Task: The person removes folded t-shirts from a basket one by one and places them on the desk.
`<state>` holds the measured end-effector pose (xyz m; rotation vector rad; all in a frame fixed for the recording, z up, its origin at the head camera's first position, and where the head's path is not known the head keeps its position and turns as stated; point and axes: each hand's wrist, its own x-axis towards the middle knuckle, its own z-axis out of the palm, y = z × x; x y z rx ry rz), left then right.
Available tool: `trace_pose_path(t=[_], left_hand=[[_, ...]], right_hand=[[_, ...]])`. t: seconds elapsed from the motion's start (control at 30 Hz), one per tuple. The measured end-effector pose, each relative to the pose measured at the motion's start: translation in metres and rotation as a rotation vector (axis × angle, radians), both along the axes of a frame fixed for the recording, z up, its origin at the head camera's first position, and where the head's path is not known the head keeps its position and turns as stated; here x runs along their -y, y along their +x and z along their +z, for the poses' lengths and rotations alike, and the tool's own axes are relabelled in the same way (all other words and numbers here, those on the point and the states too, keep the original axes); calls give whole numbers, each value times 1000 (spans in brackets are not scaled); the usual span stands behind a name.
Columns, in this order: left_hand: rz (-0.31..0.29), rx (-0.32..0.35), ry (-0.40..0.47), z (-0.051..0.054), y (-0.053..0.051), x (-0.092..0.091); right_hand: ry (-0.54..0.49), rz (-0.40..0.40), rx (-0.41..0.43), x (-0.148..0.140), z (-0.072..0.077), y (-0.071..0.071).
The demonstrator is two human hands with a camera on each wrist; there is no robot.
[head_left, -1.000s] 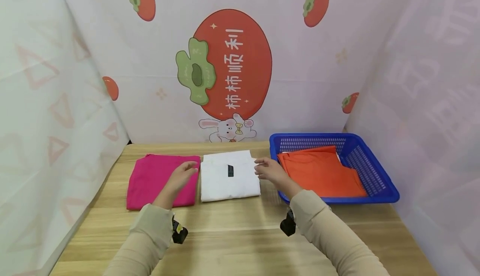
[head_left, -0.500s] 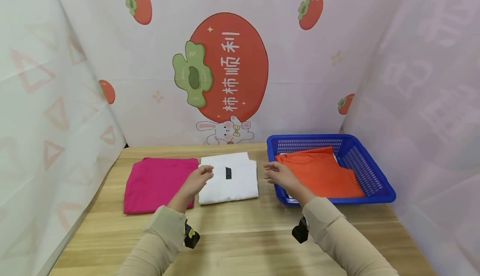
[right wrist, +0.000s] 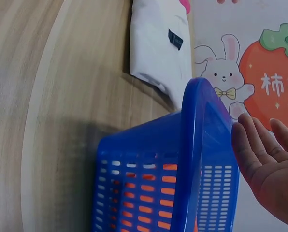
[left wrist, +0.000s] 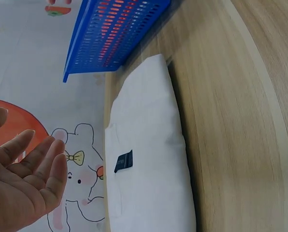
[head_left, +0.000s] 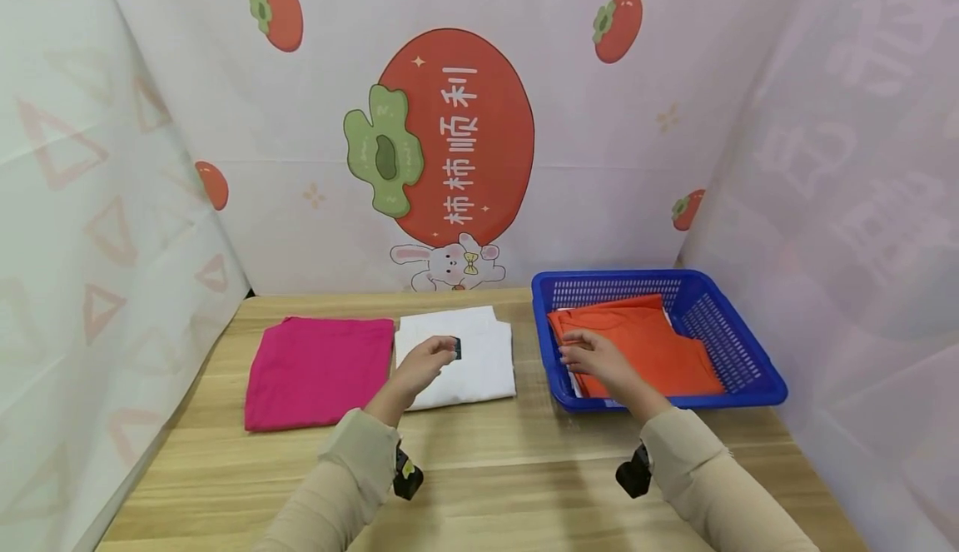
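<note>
Toward the far side of the table point(head_left: 494, 485), left of the blue basket point(head_left: 614, 274), lies the folded white garment point(head_left: 483, 369). The left hand point(head_left: 421, 369) is raised near it, the right hand point(head_left: 605, 366) near the basket; fingers loosely bent, slightly apart, pinching nothing. Fabric should prove light, soft, limp; best grip: beneath both side edges.

Label point(left wrist: 123, 162) print too small to read; in head view left hand point(head_left: 421, 369) partly covers it. White layer point(head_left: 576, 385) mostly hidden under orange garment point(head_left: 659, 352). Right wrist view crops right hand point(head_left: 605, 366) and basket point(head_left: 749, 344).
</note>
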<state>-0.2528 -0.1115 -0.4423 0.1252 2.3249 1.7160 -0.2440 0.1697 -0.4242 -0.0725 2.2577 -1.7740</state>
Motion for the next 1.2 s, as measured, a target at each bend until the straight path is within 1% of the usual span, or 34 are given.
trace_pose_path(t=[0.2,0.37,0.47,0.57,0.7,0.8,0.9,0.93,1.03,1.07,1.13,1.17,1.2], left_hand=[[-47,-9,11,2,-2,-16],[-88,9,29,0,-4,-32],[-112,28,33,-2,-5,-42],[-136,32,34,-5,-5,-51],[-153,43,72,-8,-3,-61],[-157,63,123,-9,-3,-69],[-159,71,153,-8,-3,-78],[-159,68,154,-8,-3,-81],[-163,63,144,-5,-3,-91],[-163,62,142,-4,-3,-94],[-165,68,128,-3,-3,-99],[-169,69,128,-3,-3,-101],[-169,71,123,-2,-3,-103]], right_hand=[[23,-10,-9,-19,2,4],[19,-22,-32,-32,-2,7],[18,-45,-44,-40,-5,9],[16,-76,-36,-48,-7,11],[57,-97,-34,-60,-8,14],[103,-109,-49,-69,-9,15],[136,-115,-68,-79,-12,15],[141,-118,-88,-83,-15,14],[152,-113,-108,-92,-20,13],[154,-120,-103,-94,-21,12],[132,-117,-129,-106,-38,5],[141,-121,-110,-108,-42,2],[145,-132,-115,-114,-52,-3]])
